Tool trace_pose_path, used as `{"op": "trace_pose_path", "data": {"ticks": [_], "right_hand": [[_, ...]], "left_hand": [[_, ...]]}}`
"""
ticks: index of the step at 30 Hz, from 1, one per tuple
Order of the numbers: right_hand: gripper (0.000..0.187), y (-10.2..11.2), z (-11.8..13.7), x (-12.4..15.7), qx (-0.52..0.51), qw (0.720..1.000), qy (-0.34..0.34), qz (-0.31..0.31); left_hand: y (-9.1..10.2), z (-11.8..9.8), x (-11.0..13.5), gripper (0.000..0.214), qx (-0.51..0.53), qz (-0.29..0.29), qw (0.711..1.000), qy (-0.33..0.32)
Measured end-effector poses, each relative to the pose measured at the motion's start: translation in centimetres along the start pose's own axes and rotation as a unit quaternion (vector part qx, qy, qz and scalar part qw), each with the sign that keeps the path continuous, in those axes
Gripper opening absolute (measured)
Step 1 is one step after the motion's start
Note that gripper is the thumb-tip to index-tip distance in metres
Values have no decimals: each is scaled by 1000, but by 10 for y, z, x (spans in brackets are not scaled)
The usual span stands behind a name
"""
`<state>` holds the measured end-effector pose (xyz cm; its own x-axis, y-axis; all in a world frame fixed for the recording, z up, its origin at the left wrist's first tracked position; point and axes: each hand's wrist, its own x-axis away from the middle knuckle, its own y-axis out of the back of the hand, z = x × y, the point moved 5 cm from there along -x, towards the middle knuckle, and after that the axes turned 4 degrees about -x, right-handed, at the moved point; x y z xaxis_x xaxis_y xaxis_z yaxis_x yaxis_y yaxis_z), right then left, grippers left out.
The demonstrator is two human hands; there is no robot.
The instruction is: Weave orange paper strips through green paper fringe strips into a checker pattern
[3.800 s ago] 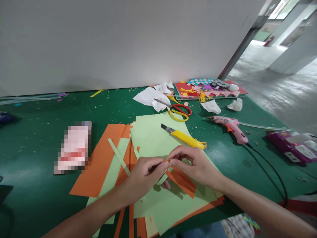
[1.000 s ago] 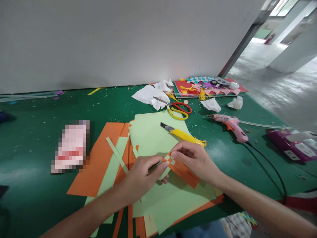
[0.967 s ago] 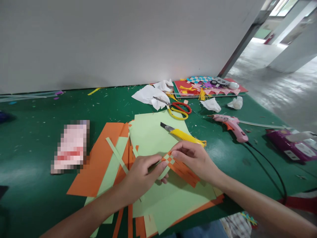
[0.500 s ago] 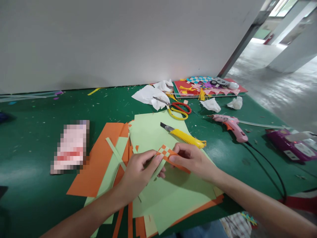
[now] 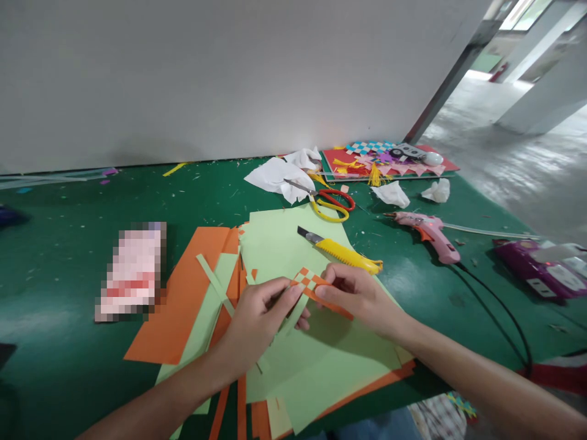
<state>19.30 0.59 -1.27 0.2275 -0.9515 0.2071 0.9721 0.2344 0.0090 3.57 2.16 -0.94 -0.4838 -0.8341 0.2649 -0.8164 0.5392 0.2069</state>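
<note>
My left hand [image 5: 259,318] and my right hand [image 5: 360,296] together pinch a small woven patch of orange and light-green paper strips [image 5: 306,280], held just above the paper pile. The left fingers close on the green strip ends hanging down at its left. On the other side, the right fingers close on the orange strip ends that trail to the right. Beneath lie light-green sheets [image 5: 284,244] and orange sheets [image 5: 188,293], with loose strips [image 5: 215,287] beside them.
A yellow utility knife [image 5: 342,250] lies just beyond my right hand. Red-and-yellow scissors [image 5: 330,205], crumpled white paper [image 5: 277,177], a pink glue gun [image 5: 428,232] with its black cable, a purple box [image 5: 539,269] and a board of coloured craft pieces [image 5: 385,162] sit on the green table [image 5: 68,244]. A blurred pink pack [image 5: 132,272] is at left.
The woven patch has been raised and tilted, so its checkered face shows more. Both hands shifted slightly left and up; the trailing orange strips lifted off the green sheet.
</note>
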Motion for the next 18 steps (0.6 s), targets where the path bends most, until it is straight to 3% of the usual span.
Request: {"op": "trace_pose_path", "data": {"ticks": [10, 18], "right_hand": [[31, -1, -2, -1, 10, 1000, 9, 19], [38, -2, -3, 0, 9, 1000, 9, 19]], "left_hand": [[-7, -1, -3, 38, 18, 53, 998, -8], [-8, -4, 0, 38, 27, 42, 999, -12]]}}
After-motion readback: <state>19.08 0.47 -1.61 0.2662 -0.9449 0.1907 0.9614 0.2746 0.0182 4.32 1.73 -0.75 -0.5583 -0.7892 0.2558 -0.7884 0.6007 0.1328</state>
